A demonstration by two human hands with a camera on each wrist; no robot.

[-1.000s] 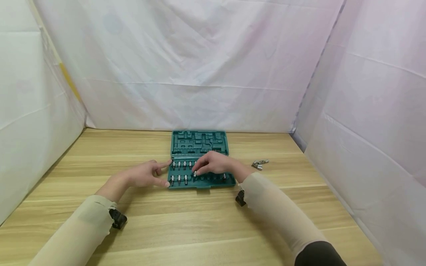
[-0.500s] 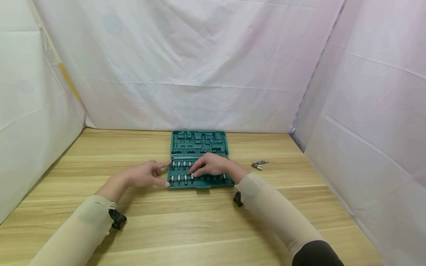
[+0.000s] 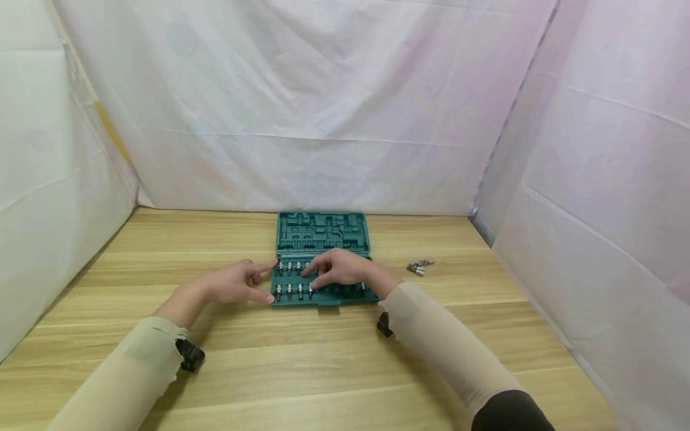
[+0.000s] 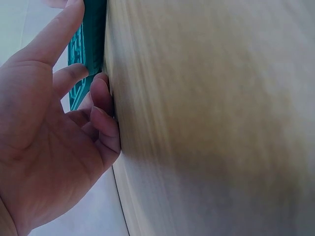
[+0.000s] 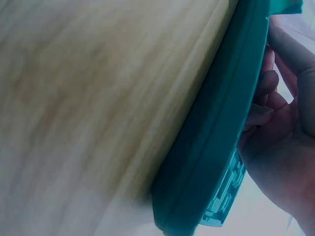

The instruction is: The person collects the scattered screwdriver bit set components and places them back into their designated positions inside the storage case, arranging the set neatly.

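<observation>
An open green socket case lies on the table with its lid folded back. Chrome-topped bit sockets stand in two rows in its base. My left hand steadies the case's left side, index finger and thumb spread along the edge; in the left wrist view its other fingers are curled near the tabletop. Over the base, my right hand has its thumb tip on a bit socket in the front row, while the index finger reaches ahead, apart from the thumb. The right wrist view hides that socket behind the case wall.
Several loose bit sockets lie on the wooden table to the right of the case. One bit socket stands at the front row's right end. White cloth walls the table at the back and both sides.
My right hand has moved slightly left and set the bit socket it pinched into the front row; its index finger has come off that socket. The left hand has stayed put.
</observation>
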